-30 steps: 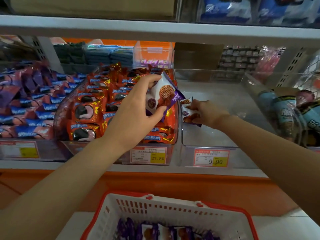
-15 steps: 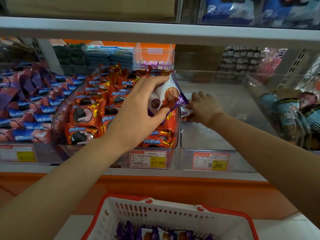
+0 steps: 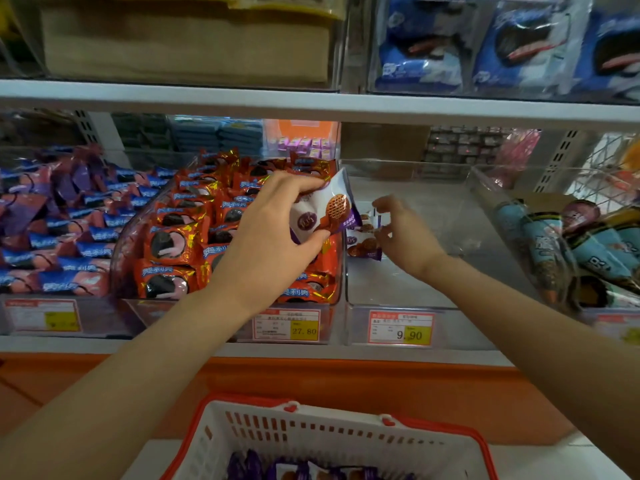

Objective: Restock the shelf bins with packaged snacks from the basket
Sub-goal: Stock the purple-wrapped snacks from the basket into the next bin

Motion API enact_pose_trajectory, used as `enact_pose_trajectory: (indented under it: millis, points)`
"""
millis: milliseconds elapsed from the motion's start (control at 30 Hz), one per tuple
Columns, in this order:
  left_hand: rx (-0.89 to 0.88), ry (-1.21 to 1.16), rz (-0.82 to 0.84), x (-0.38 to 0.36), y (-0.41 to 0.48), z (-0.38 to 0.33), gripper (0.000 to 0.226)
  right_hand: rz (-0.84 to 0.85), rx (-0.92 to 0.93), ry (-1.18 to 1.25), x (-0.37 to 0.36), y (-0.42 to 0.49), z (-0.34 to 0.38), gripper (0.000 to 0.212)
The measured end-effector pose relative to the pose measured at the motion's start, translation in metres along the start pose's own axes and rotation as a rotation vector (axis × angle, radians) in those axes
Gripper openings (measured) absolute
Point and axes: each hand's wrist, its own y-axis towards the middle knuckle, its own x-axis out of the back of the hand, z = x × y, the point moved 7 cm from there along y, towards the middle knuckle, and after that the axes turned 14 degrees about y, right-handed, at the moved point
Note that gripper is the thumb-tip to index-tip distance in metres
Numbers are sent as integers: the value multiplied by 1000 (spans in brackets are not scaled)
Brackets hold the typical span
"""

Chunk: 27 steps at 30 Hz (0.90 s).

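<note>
My left hand (image 3: 273, 237) grips a white and purple waffle snack packet (image 3: 329, 213) over the wall between the red-packet bin and a clear bin (image 3: 415, 285) marked 9.90. Inside that clear bin, against its left wall, lie two more waffle packets (image 3: 363, 245). My right hand (image 3: 403, 233) hovers just right of them, its fingers loosely curled and holding nothing. At the bottom stands a white basket with a red rim (image 3: 311, 427); several purple packets (image 3: 304, 471) lie in it.
The bin of red packets (image 3: 187, 237) is full, and blue and pink packets (image 3: 52, 244) fill the bin at far left. Teal cone snacks (image 3: 568, 244) lie in the right bin. A white shelf board (image 3: 311, 102) runs overhead, with blue cookie packs (image 3: 519, 46) above it.
My right hand has let go of the waffle packets in the clear bin and lifted off them. My left hand still holds its packet in about the same place.
</note>
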Motion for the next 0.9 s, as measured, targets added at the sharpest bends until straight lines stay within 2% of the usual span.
enact_pose_trajectory:
  millis: [100,200,300,433,500,567,633,700,800,900]
  points:
    - [-16,26,-9,1,2,-9,50,-102,31,381,19,-29,35,48]
    - [1,-9,37,-3,4,-18,58,42,122,691,26,-61,73,57]
    - [63,-66,93,-8,7,-22,65,125,92,774,29,-81,80,59]
    - [25,-110,210,-20,7,-34,61,61,8,666,33,-82,66,53]
    - [-18,10,228,-27,5,-35,62,37,-19,640,38,-77,59,41]
    - [-95,179,171,-31,3,-34,57,-15,-65,655,46,-70,46,33]
    - [-194,292,129,-36,-1,-31,49,-71,-128,656,52,-62,29,31]
    - [-259,354,190,-48,-8,-22,47,-99,-208,607,52,-53,5,35]
    - [-344,428,276,-63,-19,-11,45,-79,-281,390,47,-31,-26,44]
    - [-354,436,276,-67,-21,-7,45,89,-250,7,26,-9,-33,53]
